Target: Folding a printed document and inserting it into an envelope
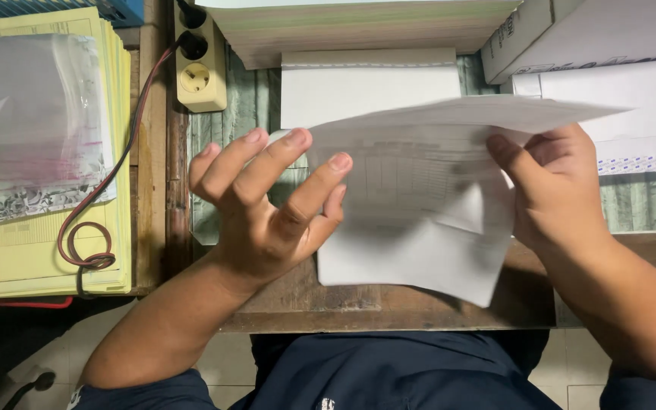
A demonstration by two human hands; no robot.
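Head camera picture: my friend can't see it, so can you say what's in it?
Two bare hands, the left hand and right hand, hold a folded white printed paper above a wooden desk. A stack of yellow papers and a cream power strip lie to the left.

Sheet (426, 205): thin matt white paper, creased. Desk (388, 307): worn, scuffed dark wood. Yellow stack (111, 220): matt paper; bag (32, 121) on top, glossy clear plastic. Socket strip (200, 72): smooth cream plastic. Cable (85, 243): smooth rubbery sheath.

Bright overhead light, soft shadows, slight motion blur.
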